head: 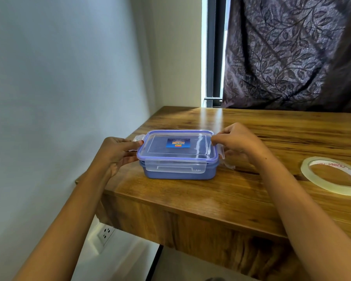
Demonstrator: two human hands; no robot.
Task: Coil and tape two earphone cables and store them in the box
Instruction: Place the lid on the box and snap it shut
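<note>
A blue plastic box (178, 173) with a clear, blue-rimmed lid (176, 147) sits on the wooden table (211, 191) near its left end. The lid lies on top; its front clip is down and its two side clips stick outward. My left hand (118, 153) grips the lid's left edge at the left clip. My right hand (239, 142) pinches the lid's right edge beside the right clip. A roll of clear tape (332, 174) lies flat at the right. No earphone cable is visible; the box's inside cannot be made out.
A wall runs close along the table's left side, with a power socket (105, 234) below. A dark patterned curtain (292, 53) hangs behind the table's far edge. The table's front edge lies near me.
</note>
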